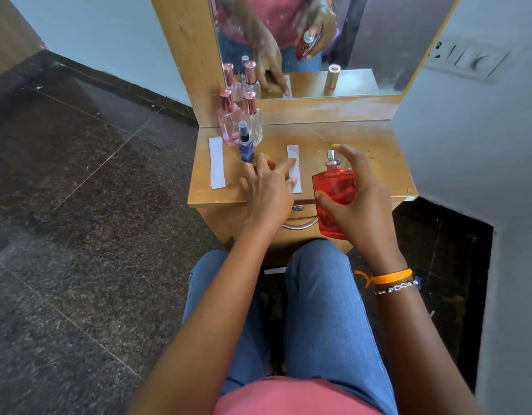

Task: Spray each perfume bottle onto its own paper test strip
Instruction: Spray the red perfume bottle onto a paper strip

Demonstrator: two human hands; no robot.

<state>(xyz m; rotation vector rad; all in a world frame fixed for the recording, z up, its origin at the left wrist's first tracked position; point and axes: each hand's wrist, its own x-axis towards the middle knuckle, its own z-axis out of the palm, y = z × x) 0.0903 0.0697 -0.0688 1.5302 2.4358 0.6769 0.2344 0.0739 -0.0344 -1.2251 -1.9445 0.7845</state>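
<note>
My right hand [359, 202] is shut on a red perfume bottle [333, 190], held upright above the table's front edge, forefinger over its silver nozzle. My left hand [266, 187] rests on the wooden table [363, 151], its fingers pressing down a white paper strip [294, 167] just left of the bottle. A second white strip [216, 163] lies at the table's left edge. A small blue spray bottle [246, 143], a pink bottle [228, 118] and a clear bottle [252, 119], both with rose-gold caps, stand at the back left.
A mirror [363, 40] rises behind the table and reflects the bottles, my hands and a gold cap. A drawer with a metal handle [299, 224] is under the tabletop. Walls stand close on the right; dark tiled floor lies to the left. My knees are below.
</note>
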